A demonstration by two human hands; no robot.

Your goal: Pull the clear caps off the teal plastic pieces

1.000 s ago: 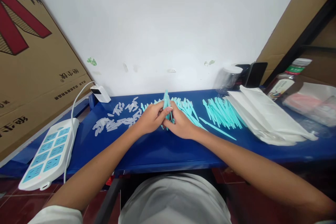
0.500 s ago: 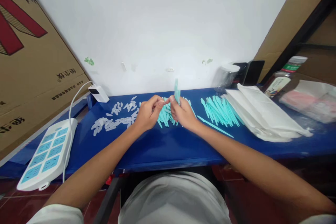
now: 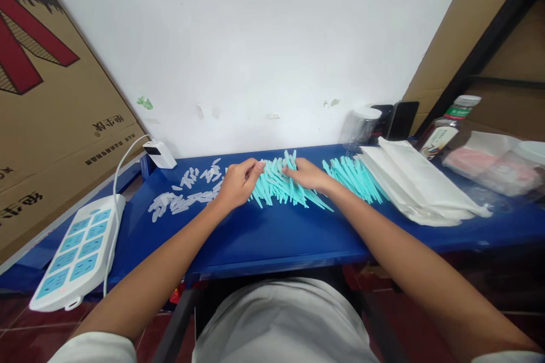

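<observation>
A pile of slim turquoise sticks (image 3: 272, 181), which look like eyebrow razors, lies in the middle of the blue table. My left hand (image 3: 239, 182) is at the pile's left edge, thumb and forefinger pinched together; whatever they hold is hidden. At the pile's upper right, my right hand (image 3: 307, 174) has its fingers closed on a turquoise eyebrow razor (image 3: 291, 159) that points up. Its forearm passes between this pile and a second pile of turquoise razors (image 3: 354, 179). Left of my left hand, small translucent strips (image 3: 187, 199), shaped like blade covers, are scattered.
White flat pouches (image 3: 426, 181) lie at the right, near a clear jar (image 3: 361, 127), a bottle (image 3: 449, 127) and a plastic bag with pink contents (image 3: 489, 161). A power strip (image 3: 79, 252) with a white cable and a small white device (image 3: 160, 154) are at the left. A wall stands behind.
My right hand has come down onto the middle pile from just above it, where it held up a turquoise razor. The lone razor right of that pile no longer shows there. My left hand has barely moved.
</observation>
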